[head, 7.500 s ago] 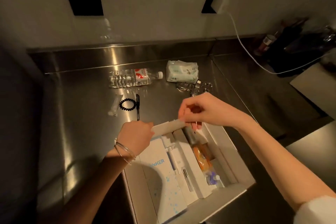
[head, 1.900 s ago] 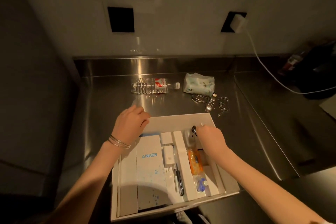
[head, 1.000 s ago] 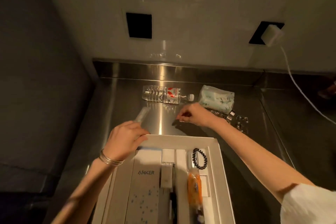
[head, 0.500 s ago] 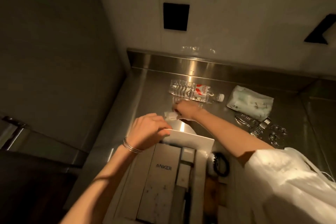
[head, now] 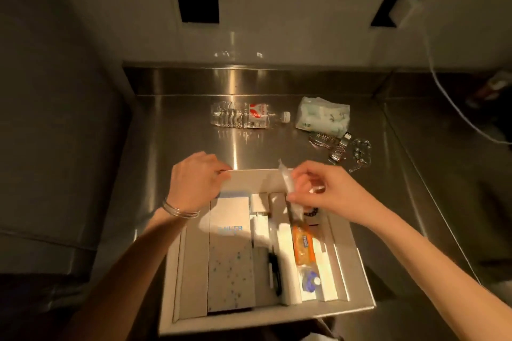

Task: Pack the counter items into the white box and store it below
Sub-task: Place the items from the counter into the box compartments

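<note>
Steel worktop (head: pixel 177 147) carried the white box (head: pixel 266 315), its far rim gripped by the left hand (head: pixel 198 178). Over the box's far end the right hand (head: pixel 321 192) pinched a clear packet (head: pixel 288 185); bottle (head: pixel 243 118), tissue pack (head: pixel 321 117) and watch (head: pixel 331 144) lay behind.

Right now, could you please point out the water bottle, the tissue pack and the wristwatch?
water bottle (head: pixel 253 119): head view, on its label.
tissue pack (head: pixel 321 115): head view, pack's middle.
wristwatch (head: pixel 331 144): head view, metal band.

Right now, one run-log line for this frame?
step: packing | left hand: grips white box rim | right hand: pinches clear packet over box | on counter: bottle, tissue pack, watch, beads
</note>
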